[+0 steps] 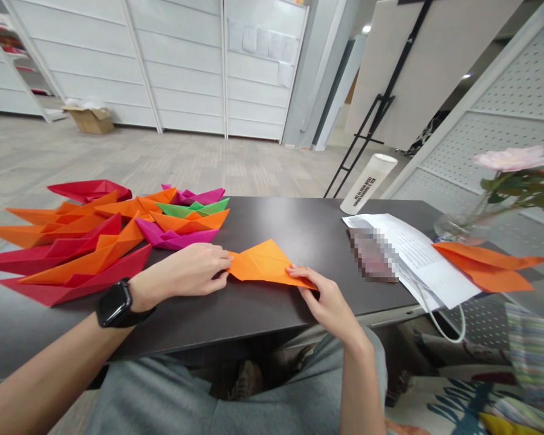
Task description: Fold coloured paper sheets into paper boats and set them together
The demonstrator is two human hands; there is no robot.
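Observation:
Between my hands, just above the dark table (272, 314), is a partly folded sheet of orange paper (263, 261) with a peak at its top. My left hand (191, 269) pinches its left corner, the fingers closed on the edge. At the right corner my right hand (323, 295) grips the paper, thumb below and fingers on top. Folded paper boats (79, 248) in red, orange, magenta and green stand crowded together to the left, close beyond my left forearm.
White printed sheets (417, 248), a pixelated object (374, 255) and a white cable (453, 338) lie on the right. Behind them stands a white cylindrical bottle (369, 184). More folded orange paper (489, 266) rests near a glass vase (457, 226) of pink flowers (517, 158).

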